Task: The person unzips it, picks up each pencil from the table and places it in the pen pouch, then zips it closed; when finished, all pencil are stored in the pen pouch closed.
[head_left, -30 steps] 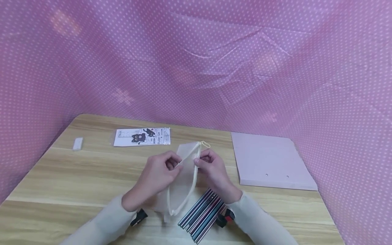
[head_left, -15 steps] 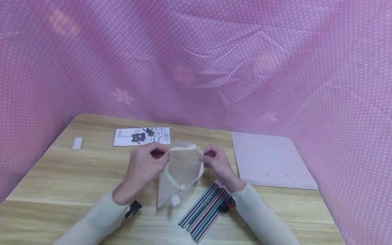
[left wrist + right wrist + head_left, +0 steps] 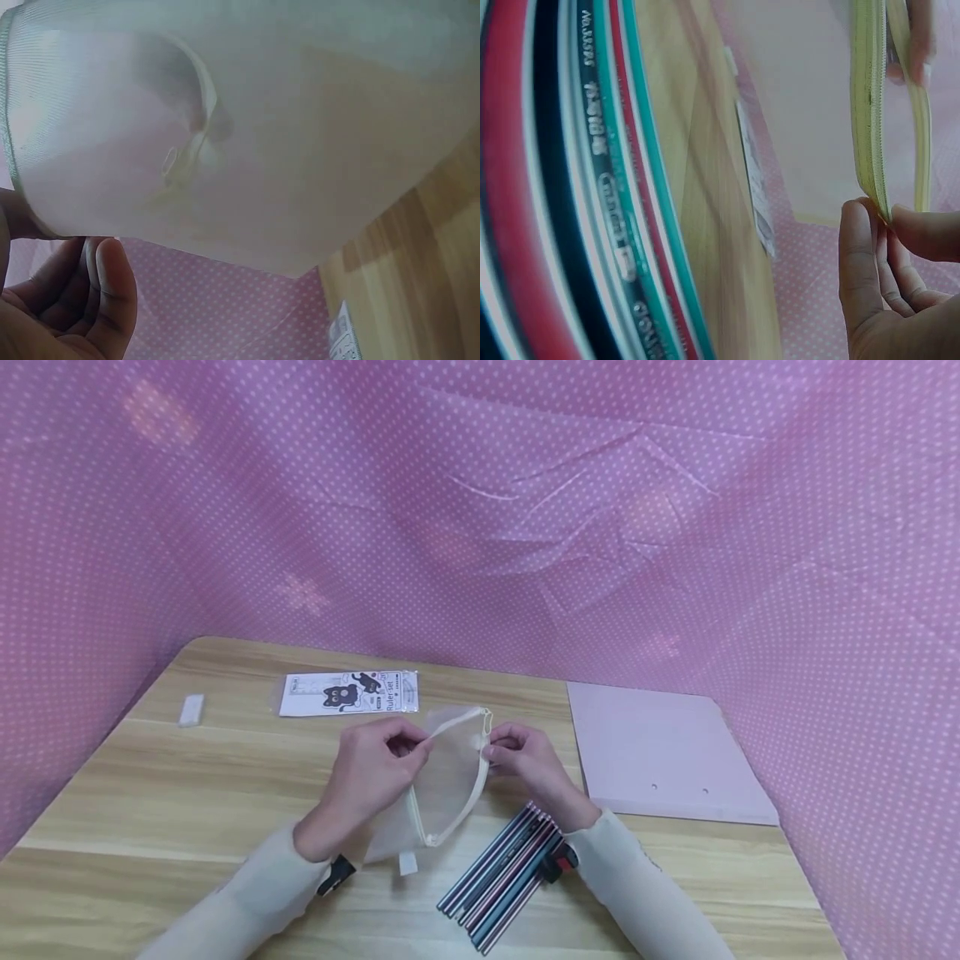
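Currently, sheer zip pouch [image 3: 451, 778] between hands [image 3: 377, 767], both pinching opposite zippered edges.

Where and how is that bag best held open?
I'd pinch the bag by opposite edges of its zip-edged mouth, coming from left and right, as the left hand and right hand do: it looks thin and limp, and its mouth gapes between them.

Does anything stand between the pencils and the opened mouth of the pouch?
Nothing visible does. In the head view, only table surface shows between the pencils and the pouch; the right hand pinches its edge beyond the pencils' far ends.
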Demonstrator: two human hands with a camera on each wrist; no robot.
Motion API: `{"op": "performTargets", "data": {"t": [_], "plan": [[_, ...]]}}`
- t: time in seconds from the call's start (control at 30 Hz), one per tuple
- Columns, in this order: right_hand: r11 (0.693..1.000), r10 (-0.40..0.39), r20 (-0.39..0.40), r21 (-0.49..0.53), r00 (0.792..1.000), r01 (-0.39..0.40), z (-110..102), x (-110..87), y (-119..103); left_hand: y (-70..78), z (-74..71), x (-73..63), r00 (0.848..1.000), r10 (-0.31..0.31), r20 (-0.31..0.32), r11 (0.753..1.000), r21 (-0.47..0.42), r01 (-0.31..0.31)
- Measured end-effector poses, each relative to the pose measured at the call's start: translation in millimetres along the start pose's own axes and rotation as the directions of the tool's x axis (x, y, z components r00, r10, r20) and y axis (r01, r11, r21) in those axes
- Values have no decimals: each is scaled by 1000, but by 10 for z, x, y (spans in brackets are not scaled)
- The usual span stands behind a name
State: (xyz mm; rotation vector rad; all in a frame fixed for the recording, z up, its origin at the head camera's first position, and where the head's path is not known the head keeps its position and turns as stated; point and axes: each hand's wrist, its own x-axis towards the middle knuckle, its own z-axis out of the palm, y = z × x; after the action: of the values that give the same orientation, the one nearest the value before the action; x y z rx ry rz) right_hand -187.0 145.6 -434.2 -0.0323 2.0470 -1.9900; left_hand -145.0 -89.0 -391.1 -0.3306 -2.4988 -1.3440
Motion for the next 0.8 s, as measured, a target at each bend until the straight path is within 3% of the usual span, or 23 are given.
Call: {"op": "performTargets", "data": {"t": [0.37, 0.53, 0.6, 0.67, 0.8], "plan": [[994, -7, 103, -108, 995, 18, -120, -50, 39, -55, 13, 18, 998, -55, 3, 998, 15, 55], [966, -10, 208, -251, 978, 63, -202, -135, 88, -61, -1, 19, 998, -67, -7, 997, 25, 67], [934, -19, 293, -337, 956, 122, -225, -174, 104, -58, -2, 21, 998, -69, -9, 997, 28, 69], [896, -28, 396, -396, 918, 198, -240, -211, 115, -56, 3, 24, 998, -65, -6, 997, 30, 65], [825, -24, 586, -446, 810, 347, -255, -266, 142, -59, 24, 28, 998, -57, 2, 998, 28, 57]]}}
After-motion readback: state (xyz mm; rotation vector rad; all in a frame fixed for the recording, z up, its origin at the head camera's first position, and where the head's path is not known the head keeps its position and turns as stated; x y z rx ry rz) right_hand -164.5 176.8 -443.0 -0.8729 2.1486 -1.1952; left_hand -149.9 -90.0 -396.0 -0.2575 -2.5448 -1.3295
